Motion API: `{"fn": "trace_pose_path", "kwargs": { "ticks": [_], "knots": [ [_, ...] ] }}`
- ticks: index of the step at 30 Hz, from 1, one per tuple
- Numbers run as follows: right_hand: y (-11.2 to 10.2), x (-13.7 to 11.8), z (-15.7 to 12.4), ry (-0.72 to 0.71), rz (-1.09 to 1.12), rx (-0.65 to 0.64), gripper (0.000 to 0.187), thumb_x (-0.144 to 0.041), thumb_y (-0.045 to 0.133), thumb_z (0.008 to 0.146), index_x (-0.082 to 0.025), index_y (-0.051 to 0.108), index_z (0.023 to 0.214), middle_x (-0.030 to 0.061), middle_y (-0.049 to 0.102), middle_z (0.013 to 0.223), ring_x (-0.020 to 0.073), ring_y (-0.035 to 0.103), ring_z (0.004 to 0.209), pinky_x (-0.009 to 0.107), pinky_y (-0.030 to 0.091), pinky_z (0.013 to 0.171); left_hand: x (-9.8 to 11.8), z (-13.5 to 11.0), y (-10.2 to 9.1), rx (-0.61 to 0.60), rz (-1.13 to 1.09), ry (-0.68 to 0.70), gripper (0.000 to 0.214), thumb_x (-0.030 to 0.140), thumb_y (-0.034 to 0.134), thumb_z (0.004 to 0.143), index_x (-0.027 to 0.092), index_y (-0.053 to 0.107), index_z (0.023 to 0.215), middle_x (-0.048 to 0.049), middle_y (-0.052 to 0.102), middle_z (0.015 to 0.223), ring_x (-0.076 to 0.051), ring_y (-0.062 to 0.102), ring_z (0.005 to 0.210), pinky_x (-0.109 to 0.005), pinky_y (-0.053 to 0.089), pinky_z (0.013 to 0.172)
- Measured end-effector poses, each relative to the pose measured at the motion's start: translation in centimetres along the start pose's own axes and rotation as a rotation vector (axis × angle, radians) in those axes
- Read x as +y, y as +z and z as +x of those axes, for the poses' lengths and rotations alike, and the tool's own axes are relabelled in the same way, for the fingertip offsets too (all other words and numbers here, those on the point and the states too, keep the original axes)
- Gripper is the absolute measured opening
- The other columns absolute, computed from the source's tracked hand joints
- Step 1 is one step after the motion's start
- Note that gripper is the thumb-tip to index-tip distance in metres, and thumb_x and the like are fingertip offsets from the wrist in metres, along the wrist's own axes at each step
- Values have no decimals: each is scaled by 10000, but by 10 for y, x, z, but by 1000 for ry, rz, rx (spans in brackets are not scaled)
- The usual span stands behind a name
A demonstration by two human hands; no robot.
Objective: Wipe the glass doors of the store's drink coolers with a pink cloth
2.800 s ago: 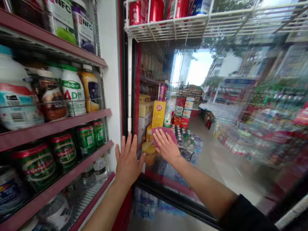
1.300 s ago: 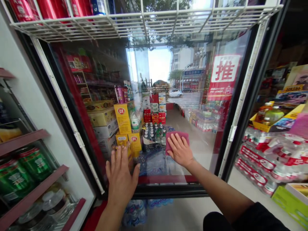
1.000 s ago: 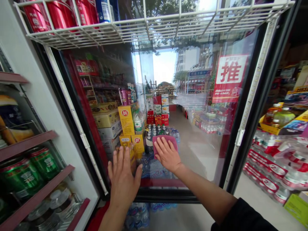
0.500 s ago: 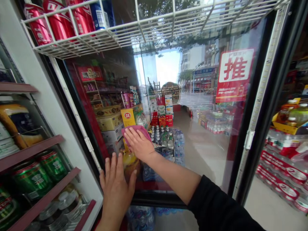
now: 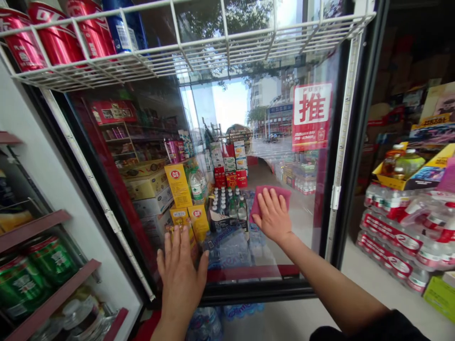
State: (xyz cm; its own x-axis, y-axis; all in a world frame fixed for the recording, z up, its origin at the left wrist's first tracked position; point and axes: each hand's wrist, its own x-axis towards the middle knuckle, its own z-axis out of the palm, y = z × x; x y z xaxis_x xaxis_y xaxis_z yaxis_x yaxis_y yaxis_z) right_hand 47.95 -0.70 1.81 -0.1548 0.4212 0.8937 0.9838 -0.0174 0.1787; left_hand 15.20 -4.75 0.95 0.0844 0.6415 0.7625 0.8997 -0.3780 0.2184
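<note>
My right hand (image 5: 273, 217) presses a folded pink cloth (image 5: 255, 208) flat against the glass of a cooler door (image 5: 291, 251), right of the glass's middle. The cloth's edges show around the fingers, and the palm side is hidden. Lower and to the left, my left hand (image 5: 183, 272) is open with fingers spread and pointing up, near the bottom of the same glass. Nothing is held in it; whether its fingertips touch the pane I cannot tell. A red and white push sign (image 5: 313, 116) shows on the upper right of the glass.
Across the door's top runs a white wire rack (image 5: 199, 47) holding red cans (image 5: 59, 40) and a blue can (image 5: 126, 28). Cooler shelves (image 5: 39, 227) with green cans (image 5: 53, 267) stand at left. Packed bottles (image 5: 394, 251) are stacked on the right floor.
My right hand has slid the pink cloth across the glass to the right. My left hand stays low by the pane. The view has shifted to the right.
</note>
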Motion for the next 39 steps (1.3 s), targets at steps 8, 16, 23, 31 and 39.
{"fn": "trace_pose_path", "kwargs": {
  "ticks": [8, 16, 23, 31, 39],
  "knots": [
    [-5, -27, -6, -2, 13, -59, 739, -461, 610, 1057, -129, 439, 1695, 211, 476, 1731, 384, 336, 1671, 586, 224, 1344, 8, -2, 4, -3, -42, 3, 853, 424, 529, 1056, 239, 111, 1776, -181, 300, 1826, -412, 217, 1716, -713, 246, 1338],
    [20, -119, 32, -465, 153, -137, 670, -364, 503, 1115, -137, 350, 1727, 89, 318, 1828, 249, 289, 1697, 434, 329, 1332, 8, -1, 5, -18, -32, 4, 904, 458, 557, 1026, 236, 105, 1778, -213, 317, 1811, -468, 242, 1697, -769, 258, 1311],
    [14, -69, 25, -493, 98, -87, 728, -439, 513, 1115, -115, 317, 1736, 81, 298, 1835, 247, 248, 1714, 421, 310, 1340, 26, 2, 9, -17, -5, 47, 864, 490, 526, 1044, 197, 154, 1767, -233, 328, 1801, -489, 270, 1682, -767, 277, 1303],
    [-13, 44, -5, -274, 1, -85, 753, -498, 557, 1089, -172, 356, 1738, 124, 488, 1740, 307, 359, 1668, 489, 217, 1361, 61, 5, 20, -13, -62, 106, 852, 469, 527, 1045, 203, 162, 1768, -211, 325, 1809, -443, 228, 1707, -729, 244, 1334],
    [-36, 123, -39, -37, -157, 24, 762, -517, 660, 1017, -105, 511, 1640, 218, 537, 1686, 388, 375, 1645, 574, 241, 1338, 76, 5, 19, 2, -76, 118, 794, 440, 490, 1067, 176, 202, 1758, -204, 330, 1809, -407, 211, 1718, -665, 219, 1359]
  ]
}}
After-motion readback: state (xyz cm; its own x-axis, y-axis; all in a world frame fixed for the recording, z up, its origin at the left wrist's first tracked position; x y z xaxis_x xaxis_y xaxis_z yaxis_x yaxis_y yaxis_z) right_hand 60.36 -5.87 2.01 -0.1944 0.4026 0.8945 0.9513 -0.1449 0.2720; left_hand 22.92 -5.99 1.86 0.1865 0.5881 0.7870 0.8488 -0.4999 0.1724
